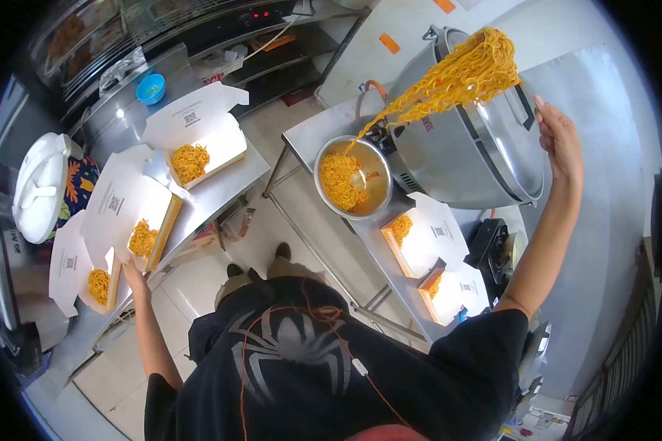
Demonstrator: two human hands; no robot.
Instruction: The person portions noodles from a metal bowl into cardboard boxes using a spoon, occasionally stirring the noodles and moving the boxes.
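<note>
While aloft, noodles [482,70] above bowl [379,191].

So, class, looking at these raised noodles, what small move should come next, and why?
Probably lift the right hand slightly higher: the raised noodles near it trail thin strands down to the metal bowl, so a little more height might free those ends.

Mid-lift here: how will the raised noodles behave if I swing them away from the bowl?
The raised noodles look floppy, hanging in a long, loose tail, so they'll likely sway. Thin strands trailing to the bowl may drag over its rim. Their glossy look suggests they're slippery, so some could slide off.
</note>
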